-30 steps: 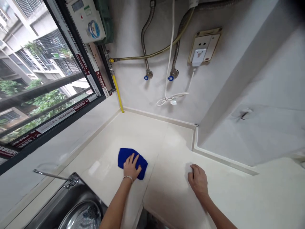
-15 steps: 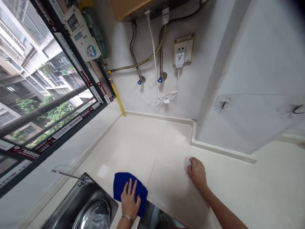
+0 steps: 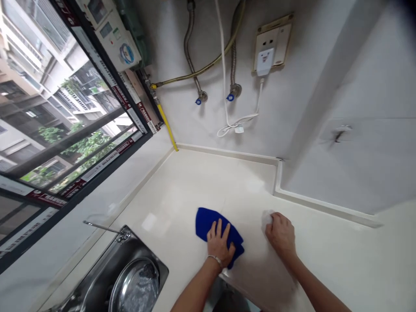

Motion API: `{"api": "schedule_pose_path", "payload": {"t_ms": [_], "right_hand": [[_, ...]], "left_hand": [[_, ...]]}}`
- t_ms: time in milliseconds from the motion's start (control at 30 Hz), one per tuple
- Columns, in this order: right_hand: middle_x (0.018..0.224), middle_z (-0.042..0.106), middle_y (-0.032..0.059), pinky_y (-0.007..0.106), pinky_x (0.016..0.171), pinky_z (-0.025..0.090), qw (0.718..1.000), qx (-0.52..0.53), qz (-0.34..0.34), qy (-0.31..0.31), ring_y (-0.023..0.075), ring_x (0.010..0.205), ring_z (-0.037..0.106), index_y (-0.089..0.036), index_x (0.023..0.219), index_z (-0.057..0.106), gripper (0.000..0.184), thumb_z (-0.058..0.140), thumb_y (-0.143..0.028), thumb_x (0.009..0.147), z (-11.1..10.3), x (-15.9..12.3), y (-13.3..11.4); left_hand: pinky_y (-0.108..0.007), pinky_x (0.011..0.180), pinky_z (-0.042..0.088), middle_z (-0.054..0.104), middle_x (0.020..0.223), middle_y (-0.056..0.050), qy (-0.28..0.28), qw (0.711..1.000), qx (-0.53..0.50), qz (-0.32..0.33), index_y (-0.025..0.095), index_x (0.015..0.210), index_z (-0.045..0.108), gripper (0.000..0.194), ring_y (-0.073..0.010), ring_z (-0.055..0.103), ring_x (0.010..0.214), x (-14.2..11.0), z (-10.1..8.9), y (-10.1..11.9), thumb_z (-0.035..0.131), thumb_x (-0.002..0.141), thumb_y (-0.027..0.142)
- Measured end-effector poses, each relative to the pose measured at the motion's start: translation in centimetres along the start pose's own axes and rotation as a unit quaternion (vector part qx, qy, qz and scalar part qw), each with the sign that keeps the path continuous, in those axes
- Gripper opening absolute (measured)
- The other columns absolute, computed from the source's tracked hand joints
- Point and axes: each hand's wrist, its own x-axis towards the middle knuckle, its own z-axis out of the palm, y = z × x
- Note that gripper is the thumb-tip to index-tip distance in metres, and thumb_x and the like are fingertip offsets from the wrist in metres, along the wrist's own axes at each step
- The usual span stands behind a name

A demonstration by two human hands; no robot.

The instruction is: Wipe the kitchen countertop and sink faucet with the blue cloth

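A blue cloth lies flat on the cream countertop. My left hand presses on it with fingers spread, a thin bracelet at the wrist. My right hand rests on the counter just right of the cloth, fingers curled into a loose fist. Something small and whitish shows at its knuckles; I cannot tell whether the hand holds it.
A steel sink with a faucet lever sits at the lower left. A window runs along the left. On the back wall are hoses, two blue valves, a socket and a coiled white cord.
My left hand slid the blue cloth from near the sink edge to the right, close to my right hand. The right hand stayed in place. The view shifted.
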Motion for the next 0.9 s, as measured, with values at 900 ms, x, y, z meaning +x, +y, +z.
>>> {"api": "schedule_pose_path", "payload": {"t_ms": [900], "right_hand": [[0.105,0.065,0.0207,0.056,0.085,0.051,0.999,0.039,-0.004,-0.025,0.0426,0.097,0.062,-0.014,0.112,0.059,0.041,0.047,-0.030,0.077,-1.5,0.0,-0.3]], "left_hand": [[-0.046,0.115,0.037,0.039,0.161,-0.002,0.171,0.931,0.103,-0.306,0.033,0.150,0.045,0.058,-0.0285,0.032,0.148,-5.9,-9.1,-22.5,0.050,0.092,0.029]]}}
